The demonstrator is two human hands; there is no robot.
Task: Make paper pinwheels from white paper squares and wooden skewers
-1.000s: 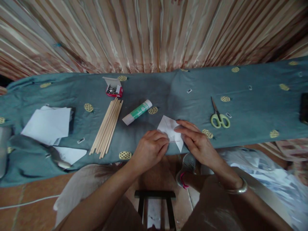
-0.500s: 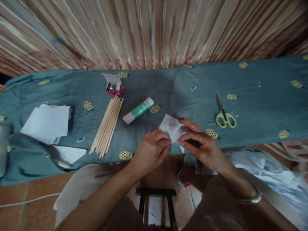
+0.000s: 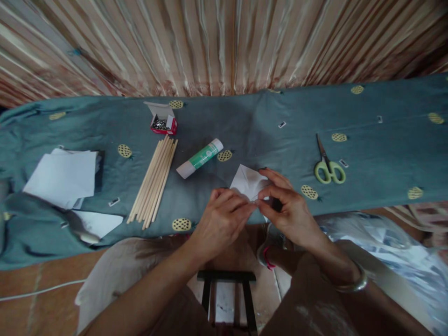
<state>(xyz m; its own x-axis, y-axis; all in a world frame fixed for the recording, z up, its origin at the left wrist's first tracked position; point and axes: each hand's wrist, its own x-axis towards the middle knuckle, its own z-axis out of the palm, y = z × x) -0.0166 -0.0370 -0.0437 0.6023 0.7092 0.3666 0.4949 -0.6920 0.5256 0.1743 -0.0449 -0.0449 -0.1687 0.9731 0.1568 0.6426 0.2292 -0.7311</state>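
The work looks partway through a fold. The white paper [image 3: 248,181] lies at the near edge of the cloth-covered counter [image 3: 252,133], between the two hands, its upper corner pointing away from the person and crease lines showing on its face — so some folding seems done. The left hand [image 3: 224,218] has its fingers closed on the paper's near side; the right hand [image 3: 291,210] pinches it just beside them, thumb against fingers. This near edge appears unfinished, neither flat nor released.

Nothing else is in use: the glue stick [image 3: 200,158], the bundle of wooden sticks [image 3: 153,182], the open box of small metal pieces [image 3: 164,124] and the scissors [image 3: 328,171] lie apart from the hands — and the stacked sheets [image 3: 63,176] farther left look unfolded.
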